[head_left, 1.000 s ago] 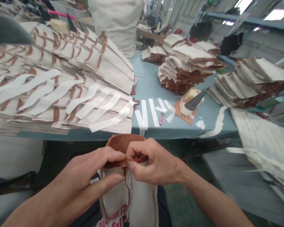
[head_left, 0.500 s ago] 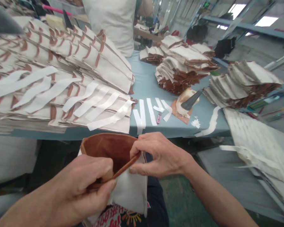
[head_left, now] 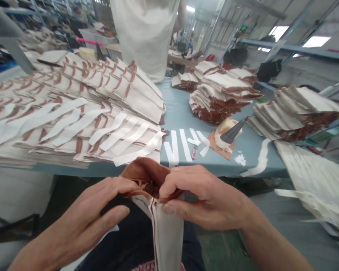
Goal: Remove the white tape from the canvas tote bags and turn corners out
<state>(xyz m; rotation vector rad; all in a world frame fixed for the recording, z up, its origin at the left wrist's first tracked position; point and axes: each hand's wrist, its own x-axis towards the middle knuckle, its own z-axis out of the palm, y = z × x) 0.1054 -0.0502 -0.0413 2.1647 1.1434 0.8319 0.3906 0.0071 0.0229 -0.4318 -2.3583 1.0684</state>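
A cream fabric bag (head_left: 169, 226) with a brown lining stands upright over my lap, its mouth facing up and a seam turned towards me. At the right part of its rim my right hand (head_left: 203, 195) pinches the edge, fingers inside and thumb outside. My left hand (head_left: 101, 207) touches the left part of the rim with its fingertips, while its thumb is spread away from the cloth. The brown lining (head_left: 147, 169) shows creased between the hands. Part of the bag's left side is hidden behind my left hand.
Cream bags (head_left: 124, 90) lie in overlapping rows on the blue table (head_left: 177, 109), with white strips (head_left: 132, 139) across them. Brown-edged stacks (head_left: 220, 94) stand behind. A dark cone on a pale block (head_left: 228, 131) and a small pink tool (head_left: 194, 153) sit near the front edge.
The bag has been turned so that a side seam faces me, and its mouth is narrower. My left thumb has come off the rim; my right hand still grips the edge.
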